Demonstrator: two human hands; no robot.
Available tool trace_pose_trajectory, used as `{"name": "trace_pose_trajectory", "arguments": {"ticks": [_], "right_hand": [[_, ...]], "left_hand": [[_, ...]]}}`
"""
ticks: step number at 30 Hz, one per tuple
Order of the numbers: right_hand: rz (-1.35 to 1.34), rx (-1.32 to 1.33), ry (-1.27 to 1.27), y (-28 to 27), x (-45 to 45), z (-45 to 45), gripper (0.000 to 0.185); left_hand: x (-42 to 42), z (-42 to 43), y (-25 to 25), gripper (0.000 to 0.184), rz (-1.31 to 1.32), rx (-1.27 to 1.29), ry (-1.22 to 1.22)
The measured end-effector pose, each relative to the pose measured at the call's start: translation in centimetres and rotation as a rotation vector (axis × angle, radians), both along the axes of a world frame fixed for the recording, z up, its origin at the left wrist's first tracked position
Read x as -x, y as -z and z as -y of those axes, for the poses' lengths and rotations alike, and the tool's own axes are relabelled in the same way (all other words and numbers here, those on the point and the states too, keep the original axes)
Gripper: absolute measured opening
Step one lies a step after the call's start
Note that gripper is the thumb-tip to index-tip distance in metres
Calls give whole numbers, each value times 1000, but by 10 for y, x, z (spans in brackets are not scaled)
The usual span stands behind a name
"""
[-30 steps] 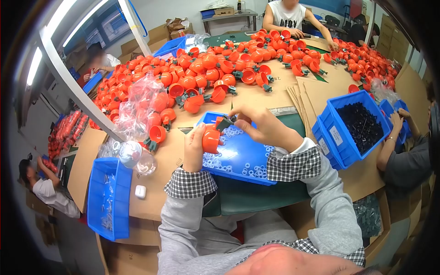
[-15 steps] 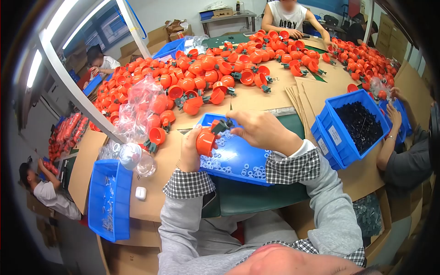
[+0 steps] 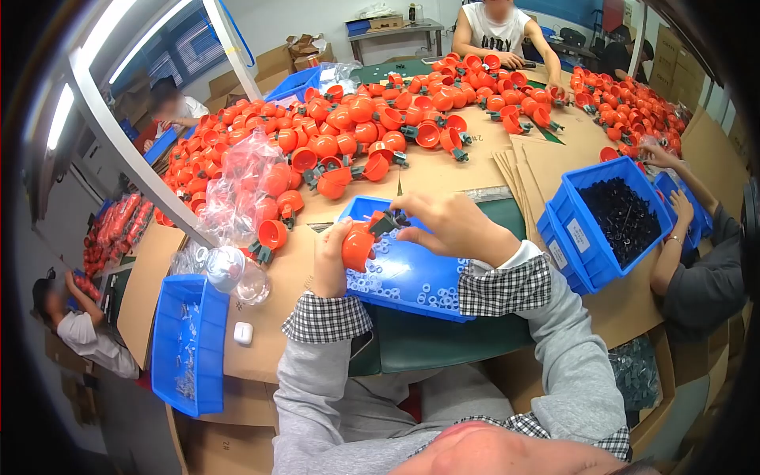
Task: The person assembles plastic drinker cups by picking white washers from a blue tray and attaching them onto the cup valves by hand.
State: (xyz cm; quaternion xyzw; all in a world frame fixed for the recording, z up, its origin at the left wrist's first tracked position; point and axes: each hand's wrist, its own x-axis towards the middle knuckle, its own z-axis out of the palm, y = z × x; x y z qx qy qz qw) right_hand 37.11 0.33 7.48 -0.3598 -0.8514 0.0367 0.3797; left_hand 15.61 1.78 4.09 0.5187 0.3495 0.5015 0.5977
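Observation:
My left hand (image 3: 326, 261) is closed around a small orange plastic cup (image 3: 358, 248). A dark green fitting (image 3: 388, 222) sticks out from the cup's upper right side. The fingertips of my right hand (image 3: 459, 226) are closed on the far end of that fitting; exactly what they pinch there is partly hidden. Just beneath both hands lies a blue tray (image 3: 408, 273) with many small white rings (image 3: 435, 296) along its near edge and left side.
Orange cups with green fittings (image 3: 332, 127) are heaped across the cardboard-covered table. A blue bin of black parts (image 3: 621, 210) stands at right, a blue bin of small clear pieces (image 3: 190, 348) at left. A white case (image 3: 243, 333) lies nearby. Co-workers sit around.
The cup has tilted slightly in my left hand, and my right fingers have shifted on the fitting. Across the table, a person's hand moved left; a co-worker's hand at right moved up toward the heap.

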Motion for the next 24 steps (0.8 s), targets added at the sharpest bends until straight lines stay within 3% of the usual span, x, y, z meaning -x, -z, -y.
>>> {"name": "trace_pose_trajectory", "arguments": {"ticks": [1,6,9,10,12,16,18,20,22,24], "right_hand": [[195,-203,47,0,0,0,31],[205,-184,48,15,-8,-12,31],[46,51,-6,15,-6,-7,26],[-111,286,-65,19,-2,-6,26],[-338,726,-186,14,-1,2,29],[-407,784,-103,7,-2,22,35],[-236,528,-124,13,-4,31,40],[-198,546,-173,16,-7,39,39],[-104,818,-109,10,-11,50,33],[-132,898,-57,-1,-22,56,32]], "left_hand": [[-1,1,-3,37,25,58,30],[-2,-7,14,40,17,68,63],[-2,-4,13,43,45,152,146],[-8,-8,8,43,22,133,231],[-3,-6,11,43,-39,130,156],[-5,-4,14,44,-135,78,275],[-8,-2,11,45,-222,26,473],[-11,1,7,48,-273,26,514],[-10,3,4,50,-327,123,491],[-6,-1,5,51,-330,154,475]]}}
